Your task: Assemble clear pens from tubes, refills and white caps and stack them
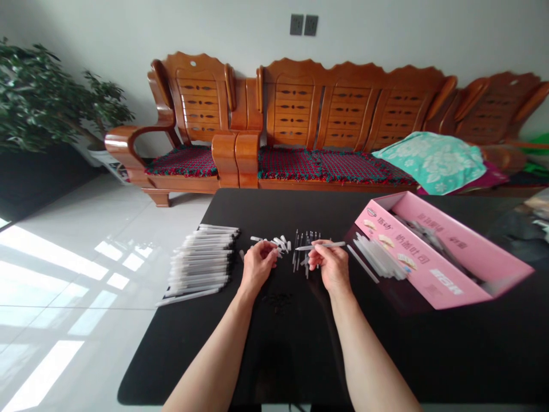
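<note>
My right hand (328, 264) is closed round a white pen (338, 244), which lies nearly level with its bare tip toward the left. Among small white pen caps (282, 243), my left hand (258, 262) pinches what looks like one pen cap, mostly hidden by the fingers. Thin clear refills (297, 252) with dark tips lie side by side between the hands, partly under the right one. To the left is a long row of white capped pens (201, 260). White pen barrels (380, 257) are heaped beyond my right hand.
A pink cardboard box (446, 286) with more pen parts inside stands on the black table (295, 355) at the right. Small dark bits (278, 302) lie nearer me. Behind the table is a wooden bench (295, 109) with a teal cushion (433, 160).
</note>
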Demonstrator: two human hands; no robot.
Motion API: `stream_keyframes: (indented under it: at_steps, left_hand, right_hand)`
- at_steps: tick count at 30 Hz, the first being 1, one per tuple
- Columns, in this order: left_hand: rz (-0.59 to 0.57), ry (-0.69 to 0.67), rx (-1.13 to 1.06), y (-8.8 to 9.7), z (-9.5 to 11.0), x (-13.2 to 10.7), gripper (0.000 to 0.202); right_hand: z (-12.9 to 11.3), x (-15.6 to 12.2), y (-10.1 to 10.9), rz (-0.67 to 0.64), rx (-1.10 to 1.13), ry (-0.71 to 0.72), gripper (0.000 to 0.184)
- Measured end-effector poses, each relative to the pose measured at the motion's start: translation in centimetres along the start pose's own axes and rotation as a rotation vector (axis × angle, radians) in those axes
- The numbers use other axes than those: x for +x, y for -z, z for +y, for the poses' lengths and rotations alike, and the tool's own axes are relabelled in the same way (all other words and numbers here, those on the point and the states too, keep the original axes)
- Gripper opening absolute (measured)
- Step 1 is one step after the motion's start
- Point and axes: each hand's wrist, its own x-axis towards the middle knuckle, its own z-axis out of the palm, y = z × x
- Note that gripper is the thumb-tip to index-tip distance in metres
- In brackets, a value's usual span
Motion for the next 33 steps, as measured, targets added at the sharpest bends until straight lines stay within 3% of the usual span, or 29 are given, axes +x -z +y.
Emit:
stream_keyframes:
  at_steps: [3,7,21,27,33]
  left_hand:
    - [-0.065,0.149,-0.411,0.0,0.0,0.1,0.031]
    - [-0.115,0.213,-0.536,-0.2,0.5,-0.3,0.033]
    - [-0.182,0.234,-0.550,-1.0,0.5,-0.8,0.037]
    - [-0.237,0.203,-0.397,-1.2,0.4,-0.9,0.042]
    - [-0.221,0.056,-0.193,-2.0,-0.3,-1.1,0.039]
  right_hand:
    - [-0.1,-0.2,-0.1,-0.058,0.025,-0.034,0.020]
    - [-0.2,-0.4,-0.3,-0.111,0.048,-0.064,0.020]
    - [0.1,-0.4,-0.3,-0.163,-0.014,-0.079,0.020]
    - [0.2,-0.3,-0.3,-0.169,-0.016,-0.103,0.021]
    - [0.1,-0.2,-0.3,-0.155,0.023,-0.184,0.022]
